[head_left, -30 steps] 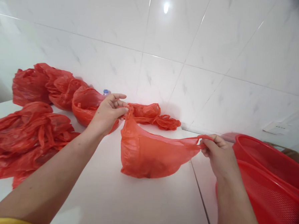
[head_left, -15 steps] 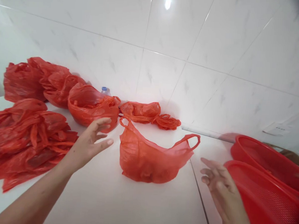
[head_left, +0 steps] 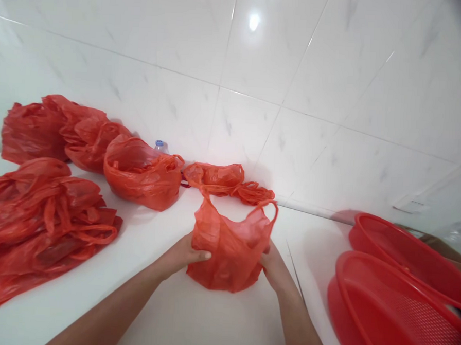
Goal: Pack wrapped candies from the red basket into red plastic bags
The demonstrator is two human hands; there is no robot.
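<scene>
A red plastic bag [head_left: 228, 257] stands upright on the white table in front of me, its two handle loops pointing up and its mouth partly open. My left hand [head_left: 187, 255] grips its left side, thumb on the near face and fingers hidden behind the plastic. On the right side, my right hand [head_left: 272, 265] holds the bag, with most of its fingers out of sight behind it. Whatever the bag contains cannot be made out through the plastic.
A heap of flat red bags [head_left: 50, 225] lies at the left. Along the wall stand a filled red bag [head_left: 143, 181], several bulky ones, a blue-capped bottle [head_left: 160, 145] and a bundled bag [head_left: 254, 193]. Red plastic baskets [head_left: 378, 304] stand at the right.
Both hands have come inward from open positions beside the bag and taken hold of its sides. The bag is now narrower, its handles closer together and more upright.
</scene>
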